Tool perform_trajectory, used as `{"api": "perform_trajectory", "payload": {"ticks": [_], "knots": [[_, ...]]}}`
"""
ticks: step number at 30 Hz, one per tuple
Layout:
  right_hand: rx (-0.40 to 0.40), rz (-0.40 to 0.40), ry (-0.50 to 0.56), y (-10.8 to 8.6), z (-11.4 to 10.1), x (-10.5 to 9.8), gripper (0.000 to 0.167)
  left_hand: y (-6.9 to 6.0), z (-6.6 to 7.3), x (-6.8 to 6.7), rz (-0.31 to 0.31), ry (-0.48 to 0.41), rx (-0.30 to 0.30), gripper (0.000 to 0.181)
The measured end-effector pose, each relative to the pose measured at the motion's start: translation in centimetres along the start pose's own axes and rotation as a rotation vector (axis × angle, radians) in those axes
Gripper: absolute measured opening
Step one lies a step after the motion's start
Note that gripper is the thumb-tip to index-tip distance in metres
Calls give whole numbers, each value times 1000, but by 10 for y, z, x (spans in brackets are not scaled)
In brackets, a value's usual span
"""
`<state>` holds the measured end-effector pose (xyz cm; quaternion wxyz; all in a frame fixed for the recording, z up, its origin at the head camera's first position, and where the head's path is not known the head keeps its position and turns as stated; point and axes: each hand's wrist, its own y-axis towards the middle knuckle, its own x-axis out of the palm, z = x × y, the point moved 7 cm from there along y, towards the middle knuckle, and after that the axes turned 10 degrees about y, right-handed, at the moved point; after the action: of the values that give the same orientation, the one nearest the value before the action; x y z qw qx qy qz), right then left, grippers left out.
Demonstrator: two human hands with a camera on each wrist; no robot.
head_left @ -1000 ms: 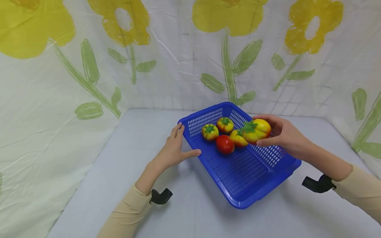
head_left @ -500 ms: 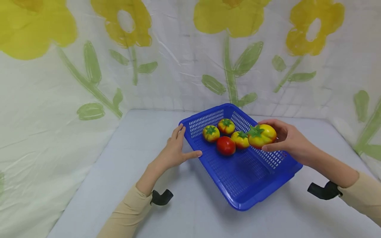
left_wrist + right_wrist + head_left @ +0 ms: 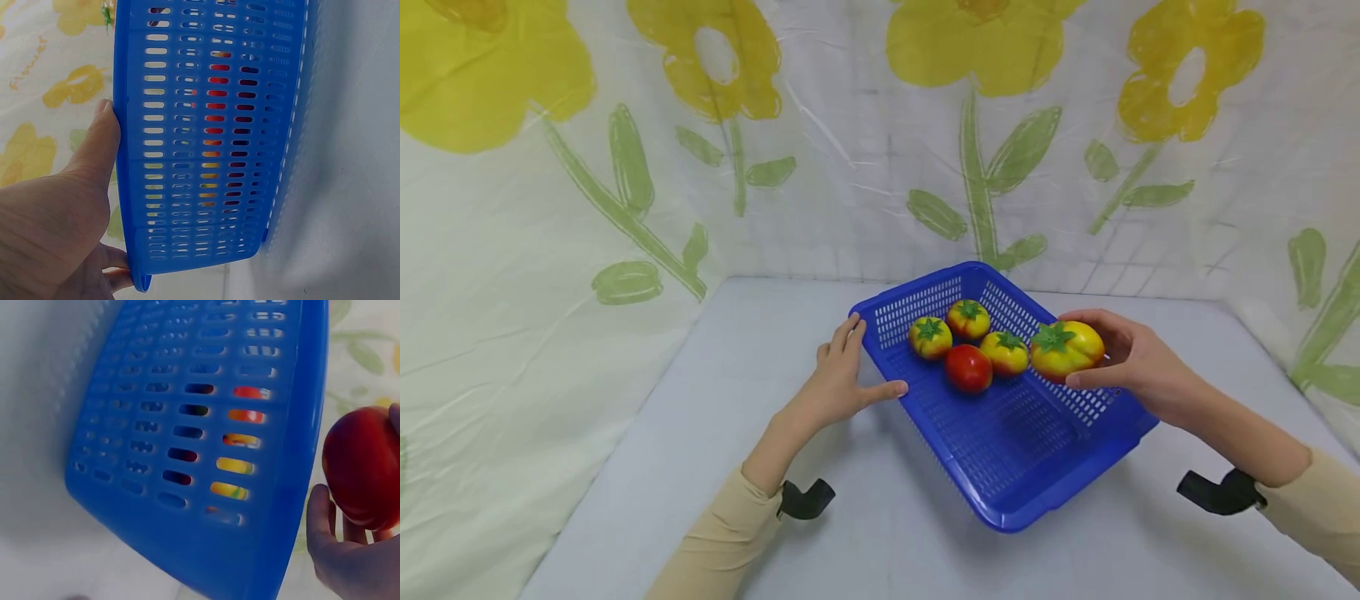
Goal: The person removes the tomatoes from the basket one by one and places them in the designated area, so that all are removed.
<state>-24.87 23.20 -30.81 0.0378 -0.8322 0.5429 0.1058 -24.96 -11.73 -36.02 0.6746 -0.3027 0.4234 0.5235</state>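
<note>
Held fruit (image 3: pixel 1066 350): one, yellow on top with green leaves and red underneath; it was raised above rim level at the right side of the basket (image 3: pixel 1078 485).
Right hand (image 3: pixel 1138 362): one, at the basket's right side; its fingers and thumb curved round the held fruit, parted by it, and gripped it.
Basket: one, blue, slot-walled, sitting slantwise on the pale bench (image 3: pixel 760 367).
Yellow fruits (image 3: pixel 1004 353): three, green-topped and tinged red, grouped in the basket's far part.
Red fruit (image 3: pixel 967 369): one, in the basket, just nearer than the yellow ones.
Left hand (image 3: pixel 829 385): one, at the basket's far-left corner; its fingers were fairly straight, the thumb spread wide, both touching the rim.
In the way: the basket's walls covered most of its contents from the wrist views, leaving glimpses through the slots.
Wrist mounts (image 3: pixel 807 498): two, black, one either side of the basket.
Sleeves (image 3: pixel 718 533): two, beige, nearer than the basket.
Backdrop (image 3: pixel 842 208): white sheeting with yellow flowers, beyond the basket.
</note>
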Motion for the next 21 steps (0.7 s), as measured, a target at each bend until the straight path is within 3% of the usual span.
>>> {"api": "perform_trajectory", "payload": {"ticks": [15,21], "knots": [[-36,145,4,-34,0,-23,66,0,3,-1,7,9,24,118],[-78,211,138,-45,1,-39,65,-1,3,-1,-4,-15,31,120]]}}
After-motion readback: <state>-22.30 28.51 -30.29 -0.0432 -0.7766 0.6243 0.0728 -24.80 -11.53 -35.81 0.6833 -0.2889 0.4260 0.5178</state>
